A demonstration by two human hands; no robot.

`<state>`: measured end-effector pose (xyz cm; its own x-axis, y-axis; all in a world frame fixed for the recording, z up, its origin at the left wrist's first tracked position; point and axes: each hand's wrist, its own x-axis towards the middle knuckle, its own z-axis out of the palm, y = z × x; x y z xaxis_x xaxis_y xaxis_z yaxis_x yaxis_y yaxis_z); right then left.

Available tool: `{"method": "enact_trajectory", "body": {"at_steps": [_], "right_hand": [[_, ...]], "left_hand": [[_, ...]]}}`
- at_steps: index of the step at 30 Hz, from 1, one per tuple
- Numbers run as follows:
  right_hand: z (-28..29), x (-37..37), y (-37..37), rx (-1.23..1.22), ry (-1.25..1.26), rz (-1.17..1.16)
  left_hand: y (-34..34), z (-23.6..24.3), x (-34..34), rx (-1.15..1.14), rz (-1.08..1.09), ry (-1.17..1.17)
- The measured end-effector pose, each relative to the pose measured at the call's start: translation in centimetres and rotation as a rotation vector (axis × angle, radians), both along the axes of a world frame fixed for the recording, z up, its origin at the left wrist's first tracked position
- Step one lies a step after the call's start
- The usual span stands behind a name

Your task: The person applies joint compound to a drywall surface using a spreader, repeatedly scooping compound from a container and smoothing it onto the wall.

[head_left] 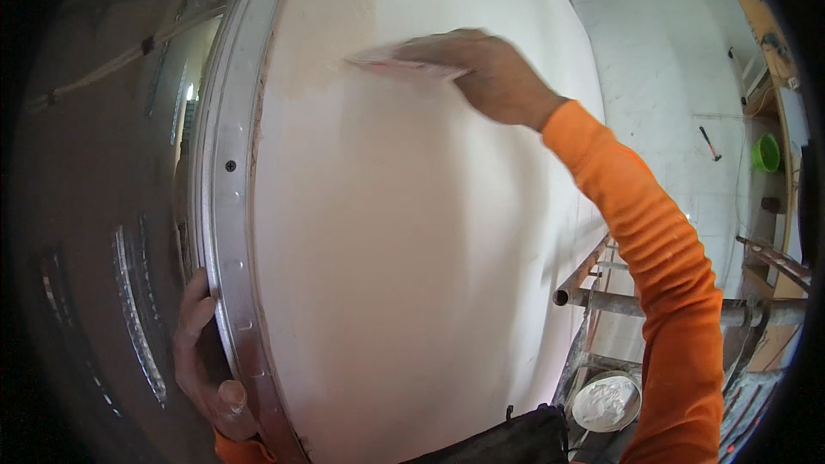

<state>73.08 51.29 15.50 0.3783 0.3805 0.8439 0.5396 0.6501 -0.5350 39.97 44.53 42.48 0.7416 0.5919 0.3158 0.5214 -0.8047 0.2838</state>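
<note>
At the upper middle of the head view, my right hand (498,77) grips a flat, pale putty spreader (404,63), smeared by motion. Its thin edge lies at or very near the white-coated wall panel (387,232), by a bare beige patch (331,13); contact is hard to tell. Low on the left, my left hand (202,361) has its fingers curled on the outer edge of a silvery metal profile (230,232) that borders the panel. Part of that hand is hidden by shadow and the profile.
A round tub of white paste (608,402) stands at lower right, beside scaffold tubes (679,305). Farther down lie a hammer (711,144) and a green basket (765,153) on the pale floor (653,77). A dark glossy surface (94,206) fills the left side.
</note>
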Motion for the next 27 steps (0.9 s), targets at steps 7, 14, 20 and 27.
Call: {"method": "enact_trajectory", "body": {"at_steps": [7, 14, 20, 27], "right_hand": [[1.5, 6.8, 5.9, -0.216, 0.16, -0.375], [4.6, 6.8, 8.5, -0.198, 0.278, -0.209], [8.1, 1.6, 3.4, -0.41, 0.204, -0.146], [6.8, -6.9, -3.7, 0.017, 0.2, 0.009]], "left_hand": [[-0.5, -1.8, -0.1, -0.018, -0.045, -0.021], [-1.3, -1.1, 1.4, 0.035, -0.023, 0.012], [0.3, 0.1, 1.7, -0.007, -0.108, 0.068], [0.4, 0.2, 0.9, -0.083, -0.091, -0.025]]}}
